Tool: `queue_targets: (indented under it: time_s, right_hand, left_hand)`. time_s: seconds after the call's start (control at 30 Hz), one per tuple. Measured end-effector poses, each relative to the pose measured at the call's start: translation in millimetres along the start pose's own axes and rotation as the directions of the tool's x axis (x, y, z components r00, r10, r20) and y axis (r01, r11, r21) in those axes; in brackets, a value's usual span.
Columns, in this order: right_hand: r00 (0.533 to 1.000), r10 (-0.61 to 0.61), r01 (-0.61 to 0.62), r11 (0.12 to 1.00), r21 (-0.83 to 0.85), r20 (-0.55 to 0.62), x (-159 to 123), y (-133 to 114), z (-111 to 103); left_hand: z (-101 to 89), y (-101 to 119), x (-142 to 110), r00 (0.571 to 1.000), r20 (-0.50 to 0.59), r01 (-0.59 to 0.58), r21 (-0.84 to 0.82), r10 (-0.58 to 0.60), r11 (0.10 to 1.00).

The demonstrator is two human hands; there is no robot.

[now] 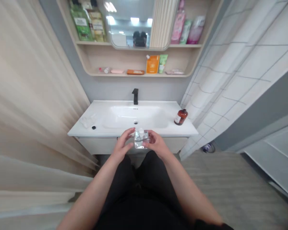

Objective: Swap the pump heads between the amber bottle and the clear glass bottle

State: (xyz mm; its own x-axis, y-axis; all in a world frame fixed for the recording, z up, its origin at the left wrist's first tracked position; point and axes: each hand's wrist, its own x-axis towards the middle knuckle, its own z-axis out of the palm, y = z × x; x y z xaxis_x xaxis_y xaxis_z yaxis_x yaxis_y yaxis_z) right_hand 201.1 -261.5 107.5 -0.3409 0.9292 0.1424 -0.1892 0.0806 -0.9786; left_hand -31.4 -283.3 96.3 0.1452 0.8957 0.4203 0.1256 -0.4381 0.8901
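Observation:
Both my hands hold a small square clear glass bottle (141, 140) with a white top, just above the front edge of the basin. My left hand (121, 145) grips its left side, with the fingers curled over the upper corner. My right hand (156, 142) presses on its right side and partly hides the lower right corner. The glass and the white top are too blurred to show any label or fine detail.
A white ceramic washbasin (105, 131) stands in front of my hands, with a black tap (135, 96) behind its bowl. An amber bottle (181, 117) stands on the right, and a translucent packet (87, 120) lies on the left. Shelves of toiletries (144, 60) sit above, with curtains on both sides.

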Motion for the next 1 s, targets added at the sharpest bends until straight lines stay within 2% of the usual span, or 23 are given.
queue_targets:
  time_s: [0.1, 0.23, 0.37, 0.53, 0.67, 0.73, 0.77, 0.9, 0.93, 1.0]
  right_hand:
    - [1.000, -0.016, 0.016, 0.999, 0.028, 0.014, -7, -6, 2]
    - [0.998, -0.006, 0.003, 0.999, 0.053, 0.057, -15, -6, 7]
    - [0.996, 0.021, -0.027, 0.997, 0.070, 0.089, -28, -4, 7]
    - [0.993, -0.019, 0.018, 1.000, 0.013, 0.115, -47, 6, 10]
    - [0.999, -0.003, 0.003, 1.000, -0.017, 0.036, -52, 19, 15]
    - [1.000, 0.004, -0.003, 1.000, -0.014, 0.028, -52, 25, 17]
    - [1.000, 0.003, -0.003, 1.000, -0.004, 0.031, -52, 26, 18]
    - [1.000, -0.023, 0.023, 0.999, 0.032, 0.014, -49, 27, 12]
    - [1.000, -0.026, 0.026, 0.999, 0.029, 0.005, -49, 26, 10]
    - [1.000, -0.023, 0.024, 0.999, 0.028, -0.009, -47, 25, 5]
  left_hand:
    - [0.4, 19, 12, 0.999, 0.008, 0.038, -0.132, -0.037, 0.990]
    - [7.5, 43, 27, 0.980, 0.152, 0.159, -0.197, -0.130, 0.967]
    - [5.7, 57, 21, 0.963, 0.217, 0.204, -0.192, -0.161, 0.960]
    - [12.0, 53, -1, 0.960, 0.185, 0.250, -0.226, -0.211, 0.942]
    - [26.8, 40, -9, 0.971, -0.020, 0.234, -0.117, -0.238, 0.965]
    - [30.8, 38, -12, 0.974, -0.073, 0.208, -0.100, -0.216, 0.973]
    - [30.8, 37, -13, 0.978, -0.050, 0.197, -0.121, -0.204, 0.973]
    - [18.7, 39, -18, 0.976, 0.169, 0.182, -0.310, -0.134, 0.933]
    - [14.7, 39, -18, 0.978, 0.170, 0.170, -0.342, -0.117, 0.924]
    - [9.1, 39, -16, 0.990, 0.092, 0.130, -0.361, -0.104, 0.923]
